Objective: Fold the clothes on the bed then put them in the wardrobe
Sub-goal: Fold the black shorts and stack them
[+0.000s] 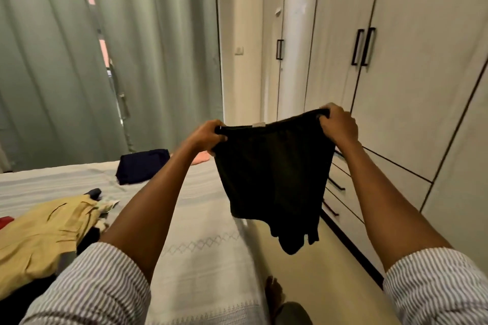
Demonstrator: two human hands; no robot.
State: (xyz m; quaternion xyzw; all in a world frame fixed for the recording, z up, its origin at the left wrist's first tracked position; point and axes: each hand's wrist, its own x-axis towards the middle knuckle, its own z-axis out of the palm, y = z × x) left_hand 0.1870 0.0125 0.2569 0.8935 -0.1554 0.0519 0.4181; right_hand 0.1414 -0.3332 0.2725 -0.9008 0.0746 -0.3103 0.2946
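A pair of black shorts hangs in the air over the bed's right edge, stretched by the waistband. My left hand grips the waistband's left end and my right hand grips its right end. The bed has a pale grey-white cover. A yellow garment lies crumpled on other clothes at the bed's left. A folded dark navy garment rests at the far end, with a pink one beside it. The white wardrobe stands at the right, its doors closed.
Grey-green curtains hang behind the bed. A narrow strip of cream floor runs between bed and wardrobe, with my bare foot on it. Drawers with dark handles sit low in the wardrobe.
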